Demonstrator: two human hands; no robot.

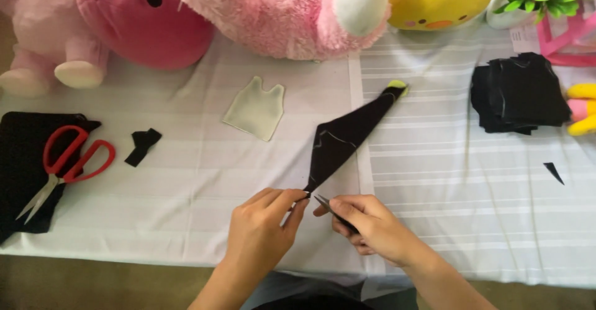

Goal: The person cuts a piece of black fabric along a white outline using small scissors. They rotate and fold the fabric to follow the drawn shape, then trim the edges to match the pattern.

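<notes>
Two hands work a black cloth strip [347, 139]: the left hand [264, 226] pinches its near tip, and the right hand [366, 223] grips small snips [332, 212] just beside it. Blades that close to the pinching fingers [297, 199] could nick them if the cloth slips.

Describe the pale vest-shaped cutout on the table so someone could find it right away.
Start at the big fluffy pink plush at the back of the white table. Just in front of it lies the pale cutout, flat and alone. Unlike the black fabric pieces around it, it is cream-coloured and shaped like a small sleeveless vest.
</notes>
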